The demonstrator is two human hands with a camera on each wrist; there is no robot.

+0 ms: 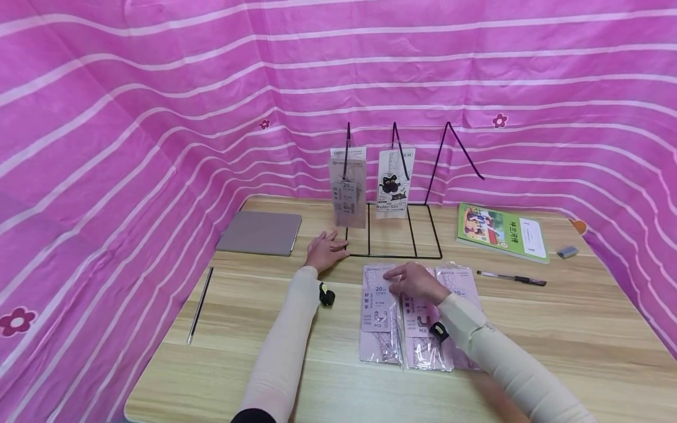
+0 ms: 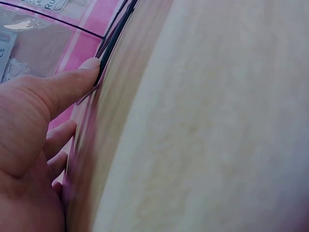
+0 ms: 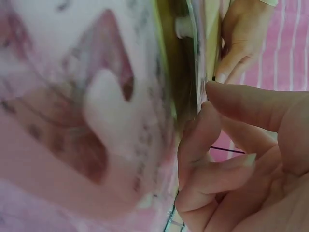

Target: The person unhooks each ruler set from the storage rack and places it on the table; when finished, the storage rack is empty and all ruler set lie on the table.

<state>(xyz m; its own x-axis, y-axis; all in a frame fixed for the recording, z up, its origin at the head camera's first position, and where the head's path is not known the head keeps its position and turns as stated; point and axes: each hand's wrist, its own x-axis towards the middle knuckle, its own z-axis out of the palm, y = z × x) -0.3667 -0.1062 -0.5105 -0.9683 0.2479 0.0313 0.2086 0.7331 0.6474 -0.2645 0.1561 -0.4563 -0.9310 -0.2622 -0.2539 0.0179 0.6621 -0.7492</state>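
Note:
My left hand (image 1: 327,251) rests at the near left corner of a black wire display rack (image 1: 370,256). In the left wrist view, its thumb (image 2: 79,84) touches the black wire. Several pink ruler-set packages in clear film lie side by side at the front of the table. My right hand (image 1: 420,281) is over them, its fingertips at the upper right of the left ruler-set package (image 1: 374,311). The right wrist view has thumb and forefinger close together at a film edge; whether they pinch it is unclear. The hand partly covers the middle package (image 1: 418,323) and right package (image 1: 462,282).
A grey package (image 1: 348,202) and a white ruler-set package (image 1: 392,182) with black cats hang on the rack's hooks; its right hook (image 1: 465,150) is bare. Around lie a grey laptop (image 1: 259,232), a thin pen (image 1: 200,305), a green book (image 1: 502,232), a black pen (image 1: 512,278) and an eraser (image 1: 567,252).

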